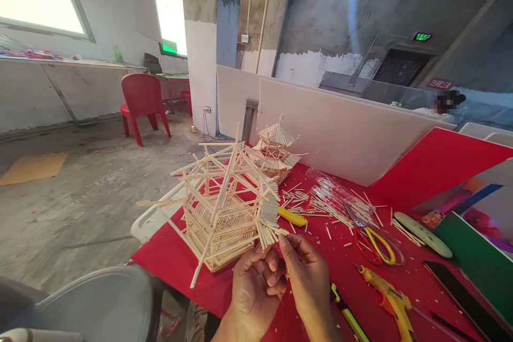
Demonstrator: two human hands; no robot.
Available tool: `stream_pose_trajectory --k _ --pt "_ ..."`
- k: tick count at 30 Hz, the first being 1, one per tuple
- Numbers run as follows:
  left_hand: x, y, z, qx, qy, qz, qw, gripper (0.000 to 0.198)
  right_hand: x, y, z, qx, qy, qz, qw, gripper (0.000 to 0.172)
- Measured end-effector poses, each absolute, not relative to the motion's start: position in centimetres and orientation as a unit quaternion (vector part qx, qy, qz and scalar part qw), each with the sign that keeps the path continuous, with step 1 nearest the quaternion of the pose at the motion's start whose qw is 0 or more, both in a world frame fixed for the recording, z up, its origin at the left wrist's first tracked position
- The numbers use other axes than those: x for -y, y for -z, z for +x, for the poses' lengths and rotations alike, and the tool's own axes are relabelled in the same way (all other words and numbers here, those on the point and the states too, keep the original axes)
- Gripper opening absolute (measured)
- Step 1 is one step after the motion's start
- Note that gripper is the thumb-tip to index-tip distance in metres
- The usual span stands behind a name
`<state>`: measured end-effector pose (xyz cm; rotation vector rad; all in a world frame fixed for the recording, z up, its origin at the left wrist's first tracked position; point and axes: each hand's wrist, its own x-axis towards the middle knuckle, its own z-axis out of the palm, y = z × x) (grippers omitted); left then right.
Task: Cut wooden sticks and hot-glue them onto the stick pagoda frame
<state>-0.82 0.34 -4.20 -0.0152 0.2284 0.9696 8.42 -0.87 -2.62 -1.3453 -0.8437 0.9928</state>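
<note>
A half-built pavilion model of thin wooden sticks (218, 203) is tilted up off the red table (176, 262). My left hand (252, 288) is closed on its lower edge, fingers curled under the sticks. My right hand (308, 278) pinches the fanned row of sticks at the roof corner (269, 232). A smaller finished stick pavilion (276, 152) stands behind it, near the white board.
Loose sticks and a clear bag of them (340, 200) lie mid-table, with a yellow cutter (292, 217), red-and-yellow scissors (371, 238), a yellow glue gun (390, 299) and a white board (340, 128) behind. A red chair (142, 101) stands on the concrete floor at left. Another person (449, 101) sits beyond the board.
</note>
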Motion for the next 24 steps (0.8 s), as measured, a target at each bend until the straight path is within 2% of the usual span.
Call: stream_pose_trajectory --k 13,24 --pt "-0.3 4.1 -0.8 -0.115 -0.476 -0.012 0.872 0.013 0.9 1.8 8.2 0.364 -0.394 -0.584 0.609 0.049" --pt "-0.3 4.2 -0.9 -0.11 -0.474 -0.01 0.873 0.016 1.1 2.0 8.2 0.379 -0.402 -0.58 0.599 0.045"
